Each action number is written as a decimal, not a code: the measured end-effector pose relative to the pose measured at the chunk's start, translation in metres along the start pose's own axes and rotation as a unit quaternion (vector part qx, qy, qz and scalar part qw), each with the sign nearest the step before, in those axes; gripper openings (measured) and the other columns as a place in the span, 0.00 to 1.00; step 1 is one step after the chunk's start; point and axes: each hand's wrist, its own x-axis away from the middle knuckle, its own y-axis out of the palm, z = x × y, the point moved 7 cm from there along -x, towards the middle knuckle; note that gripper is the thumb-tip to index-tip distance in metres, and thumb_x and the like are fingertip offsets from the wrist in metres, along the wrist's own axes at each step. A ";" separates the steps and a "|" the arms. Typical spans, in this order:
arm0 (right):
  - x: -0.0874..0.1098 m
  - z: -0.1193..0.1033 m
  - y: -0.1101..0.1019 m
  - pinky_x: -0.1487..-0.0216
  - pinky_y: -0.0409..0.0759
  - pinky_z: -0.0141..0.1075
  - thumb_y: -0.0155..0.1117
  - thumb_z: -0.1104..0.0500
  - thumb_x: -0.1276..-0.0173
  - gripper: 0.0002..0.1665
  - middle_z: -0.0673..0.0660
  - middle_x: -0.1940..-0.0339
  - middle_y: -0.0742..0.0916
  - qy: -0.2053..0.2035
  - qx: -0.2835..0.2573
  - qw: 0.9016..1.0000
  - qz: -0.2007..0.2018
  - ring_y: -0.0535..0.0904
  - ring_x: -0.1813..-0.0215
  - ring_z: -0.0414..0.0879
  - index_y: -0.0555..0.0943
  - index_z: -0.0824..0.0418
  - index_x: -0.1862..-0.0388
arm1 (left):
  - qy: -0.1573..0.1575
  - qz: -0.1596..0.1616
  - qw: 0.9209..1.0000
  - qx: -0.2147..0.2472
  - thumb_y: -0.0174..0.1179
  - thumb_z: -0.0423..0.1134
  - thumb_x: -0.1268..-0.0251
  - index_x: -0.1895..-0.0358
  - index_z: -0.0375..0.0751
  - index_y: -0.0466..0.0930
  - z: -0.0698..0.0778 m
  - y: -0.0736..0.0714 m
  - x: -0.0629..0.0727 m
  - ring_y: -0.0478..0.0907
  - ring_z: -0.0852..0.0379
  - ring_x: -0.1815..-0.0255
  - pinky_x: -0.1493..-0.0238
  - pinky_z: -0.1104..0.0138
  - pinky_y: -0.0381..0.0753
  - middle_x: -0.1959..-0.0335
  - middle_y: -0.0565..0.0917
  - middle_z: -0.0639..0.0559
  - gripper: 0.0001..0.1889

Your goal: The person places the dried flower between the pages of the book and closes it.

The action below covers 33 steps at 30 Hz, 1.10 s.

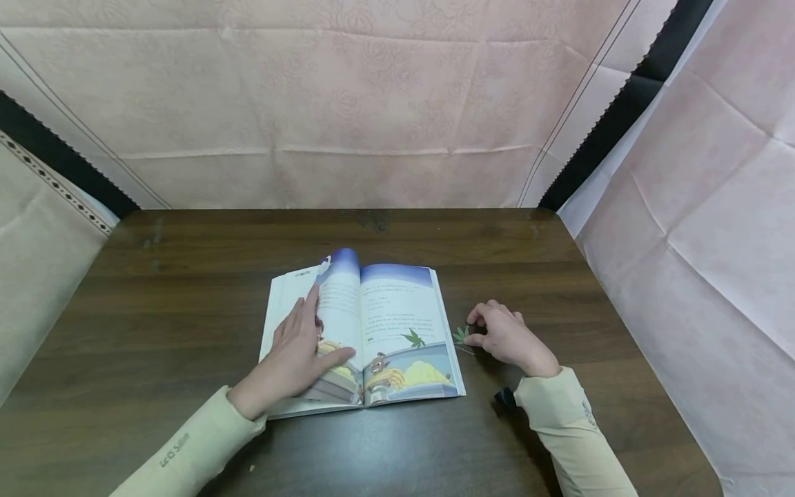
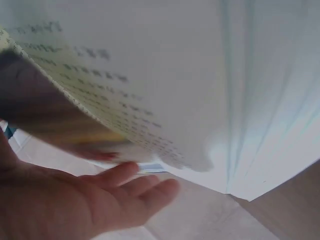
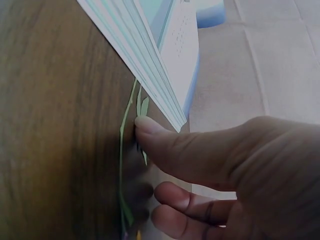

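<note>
Though small, leaf [image 1: 460, 335] at right hand [image 1: 506, 337]

L hand [image 2: 75, 205] nr curved bk pg [image 2: 170, 75] w/ blurry txt [image 2: 95, 72]

Through the head camera I'm looking forward and down, from well back, over the table [image 1: 186, 310] to the pale cloth [image 1: 373, 96]. At the left wrist I'm facing the book [image 2: 175, 75] up close, past the left hand [image 2: 75, 200]; at the right, I'm looking low along the table, past the right hand [image 3: 210, 160]. All three are sharing the book.
</note>
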 end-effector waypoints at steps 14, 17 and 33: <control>0.000 -0.002 -0.001 0.52 0.62 0.50 0.74 0.55 0.41 0.13 0.51 0.63 0.78 -0.009 -0.010 1.000 0.005 0.74 0.58 0.47 0.79 0.56 0.63 | 0.023 0.022 0.981 0.191 0.54 0.55 0.29 0.26 0.67 0.19 0.008 -0.019 0.004 0.44 0.46 0.22 0.29 0.42 0.51 0.21 0.36 0.54 0.49; -0.001 -0.002 -0.001 0.52 0.62 0.50 0.74 0.55 0.40 0.12 0.51 0.64 0.78 -0.009 -0.011 1.000 0.003 0.75 0.59 0.47 0.78 0.56 0.64 | 0.036 0.020 0.976 0.214 0.51 0.51 0.26 0.25 0.65 0.20 0.010 -0.022 0.006 0.41 0.48 0.22 0.29 0.40 0.47 0.21 0.40 0.48 0.46; -0.001 0.000 0.000 0.52 0.61 0.51 0.67 0.59 0.34 0.07 0.49 0.69 0.77 -0.005 -0.011 1.000 0.003 0.73 0.65 0.44 0.77 0.54 0.70 | 0.198 -0.155 0.950 0.187 0.48 0.44 0.23 0.22 0.46 0.47 0.045 0.010 0.026 0.52 0.54 0.24 0.28 0.56 0.53 0.29 0.67 0.62 0.32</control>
